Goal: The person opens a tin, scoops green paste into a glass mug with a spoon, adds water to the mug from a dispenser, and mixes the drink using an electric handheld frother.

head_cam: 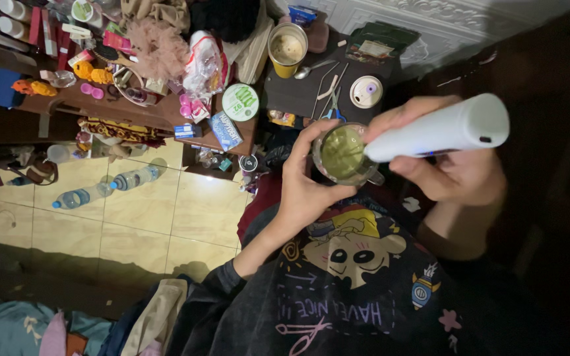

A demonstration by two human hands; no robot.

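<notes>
The left hand (305, 188) was wrapped tight around a small clear glass (344, 156) full of green drink, with the thumb on the near side and the fingers curled round the far side. The right hand (446, 165) was closed around a white stick mixer (440, 130). The two hands were very close, with only the glass between them. The glass sat near the middle of the view, in front of the person's chest, just past the cartoon shirt (357, 277). From the right hand, the glass lay at about 9 o'clock, and from the left hand it lay at about 1 o'clock. The mixer's long body ran from 3 o'clock toward 9 o'clock, tipped down a little, and its thin end went into the green drink. The left hand was touching the glass, so it was the nearer one. Past the glass, at 12 o'clock, stood a dark desk (298, 92) with a yellow cup (287, 48), a spoon (313, 68) and a round white lid (366, 91). Two water bottles (103, 188) lay on the tiled floor (186, 217) at 9 o'clock.
</notes>
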